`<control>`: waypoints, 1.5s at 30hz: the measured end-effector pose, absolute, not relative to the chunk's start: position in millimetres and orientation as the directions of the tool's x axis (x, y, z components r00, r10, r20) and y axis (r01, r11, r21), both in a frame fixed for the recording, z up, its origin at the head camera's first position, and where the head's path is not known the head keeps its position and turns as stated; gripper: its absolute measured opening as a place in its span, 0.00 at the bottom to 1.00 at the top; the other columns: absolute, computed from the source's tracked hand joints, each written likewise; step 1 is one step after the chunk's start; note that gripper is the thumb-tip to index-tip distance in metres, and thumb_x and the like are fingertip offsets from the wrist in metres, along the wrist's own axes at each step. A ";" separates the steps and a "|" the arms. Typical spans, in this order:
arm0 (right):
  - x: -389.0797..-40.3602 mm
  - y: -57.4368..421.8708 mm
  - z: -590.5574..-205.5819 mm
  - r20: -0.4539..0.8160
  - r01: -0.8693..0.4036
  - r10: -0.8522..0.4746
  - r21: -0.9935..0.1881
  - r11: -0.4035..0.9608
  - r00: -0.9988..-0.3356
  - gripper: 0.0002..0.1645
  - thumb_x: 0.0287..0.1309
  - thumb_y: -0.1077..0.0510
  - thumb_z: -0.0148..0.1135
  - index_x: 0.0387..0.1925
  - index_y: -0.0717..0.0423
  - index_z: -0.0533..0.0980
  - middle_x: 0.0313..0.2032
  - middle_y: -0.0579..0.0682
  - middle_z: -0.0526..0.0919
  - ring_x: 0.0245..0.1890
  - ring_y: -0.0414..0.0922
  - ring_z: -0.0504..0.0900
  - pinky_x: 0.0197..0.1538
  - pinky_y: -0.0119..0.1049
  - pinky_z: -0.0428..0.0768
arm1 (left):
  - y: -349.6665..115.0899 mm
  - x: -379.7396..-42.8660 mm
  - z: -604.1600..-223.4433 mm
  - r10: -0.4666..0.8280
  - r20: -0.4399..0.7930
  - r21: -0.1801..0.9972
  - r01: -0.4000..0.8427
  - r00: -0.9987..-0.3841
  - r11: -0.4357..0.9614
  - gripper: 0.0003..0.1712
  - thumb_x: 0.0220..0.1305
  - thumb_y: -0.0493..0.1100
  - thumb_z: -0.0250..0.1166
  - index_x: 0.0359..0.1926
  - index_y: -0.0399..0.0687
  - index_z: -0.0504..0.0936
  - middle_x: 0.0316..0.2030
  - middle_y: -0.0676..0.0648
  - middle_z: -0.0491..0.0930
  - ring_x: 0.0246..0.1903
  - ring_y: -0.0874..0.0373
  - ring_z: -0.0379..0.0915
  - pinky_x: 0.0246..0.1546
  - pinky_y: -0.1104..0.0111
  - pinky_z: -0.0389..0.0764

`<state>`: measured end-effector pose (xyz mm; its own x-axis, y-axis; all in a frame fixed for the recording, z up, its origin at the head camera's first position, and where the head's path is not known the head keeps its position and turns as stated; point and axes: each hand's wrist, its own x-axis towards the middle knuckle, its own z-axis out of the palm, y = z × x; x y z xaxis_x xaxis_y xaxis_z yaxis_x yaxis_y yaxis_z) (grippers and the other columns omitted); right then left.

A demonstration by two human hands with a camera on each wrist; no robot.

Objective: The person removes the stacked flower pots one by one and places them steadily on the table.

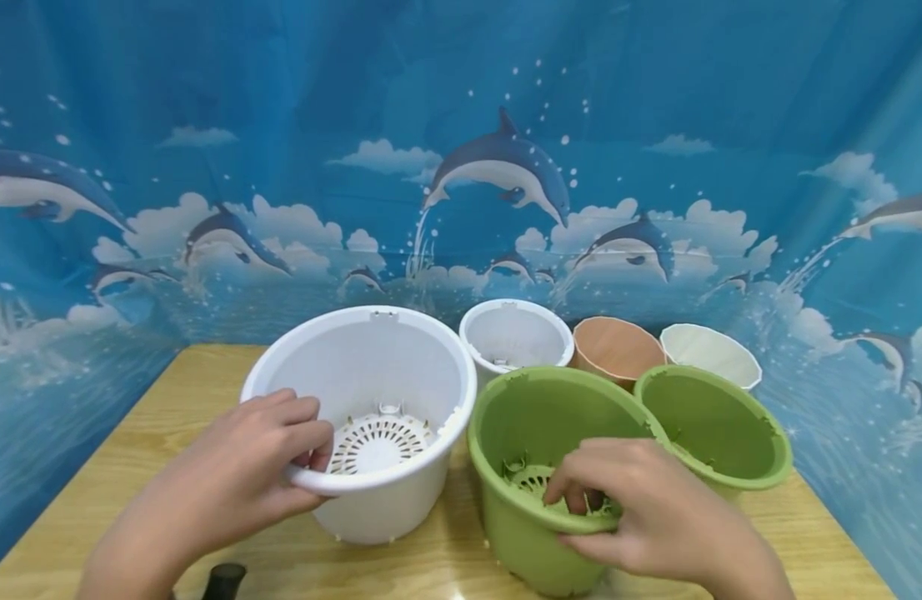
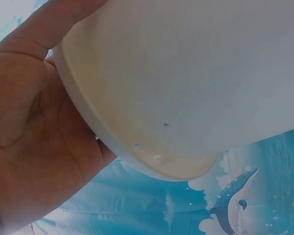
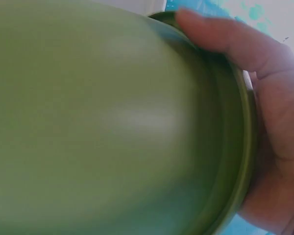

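Observation:
My left hand (image 1: 269, 454) grips the near left rim of a large white plastic pot (image 1: 386, 492), fingers inside and thumb outside. Slots pierce the pot's round bottom. In the left wrist view the white pot's outer wall (image 2: 186, 73) fills much of the picture beside the palm (image 2: 34, 127). My right hand (image 1: 633, 504) holds the near rim of a green pot (image 1: 521, 533), its fingers curled over into it and the thumb outside. The right wrist view shows the green pot's side (image 3: 98, 117) up close, with the thumb (image 3: 225, 39) against it below the rim.
Behind stand a smaller white pot (image 1: 515, 312), a brown pot (image 1: 618, 346) and a cream pot (image 1: 712, 354). Another green pot (image 1: 712, 417) is at the right. A black object (image 1: 224, 581) shows at the wooden table's (image 1: 146, 442) front edge. A dolphin-print curtain (image 1: 318, 108) hangs behind.

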<state>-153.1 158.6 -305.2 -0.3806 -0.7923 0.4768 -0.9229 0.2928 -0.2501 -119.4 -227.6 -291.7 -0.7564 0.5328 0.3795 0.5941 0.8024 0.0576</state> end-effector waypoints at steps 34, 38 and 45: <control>-157.4 173.7 -308.9 0.067 -0.735 -0.807 -0.463 0.495 -0.586 0.24 0.40 0.51 0.80 0.29 0.32 0.69 0.23 0.29 0.69 0.22 0.26 0.67 0.25 0.25 0.71 | -223.6 -125.9 -293.1 0.617 0.455 0.021 0.700 -0.642 0.714 0.18 0.46 0.49 0.79 0.29 0.68 0.75 0.29 0.67 0.64 0.31 0.69 0.58 0.30 0.74 0.67; -157.0 173.7 -308.9 0.072 -0.737 -0.807 -0.462 0.494 -0.586 0.24 0.40 0.51 0.80 0.29 0.32 0.69 0.23 0.29 0.69 0.22 0.26 0.67 0.25 0.25 0.71 | -220.7 -127.7 -296.0 0.619 0.492 -0.002 0.711 -0.612 0.704 0.18 0.45 0.48 0.80 0.30 0.68 0.77 0.30 0.66 0.65 0.32 0.68 0.58 0.31 0.73 0.68; -156.7 171.9 -307.6 0.092 -0.749 -0.814 -0.459 0.477 -0.574 0.24 0.40 0.52 0.80 0.28 0.32 0.68 0.22 0.29 0.68 0.22 0.26 0.66 0.25 0.24 0.71 | -214.9 -129.8 -301.2 0.613 0.537 -0.025 0.715 -0.580 0.699 0.17 0.45 0.49 0.79 0.31 0.65 0.78 0.31 0.65 0.66 0.32 0.67 0.59 0.31 0.72 0.69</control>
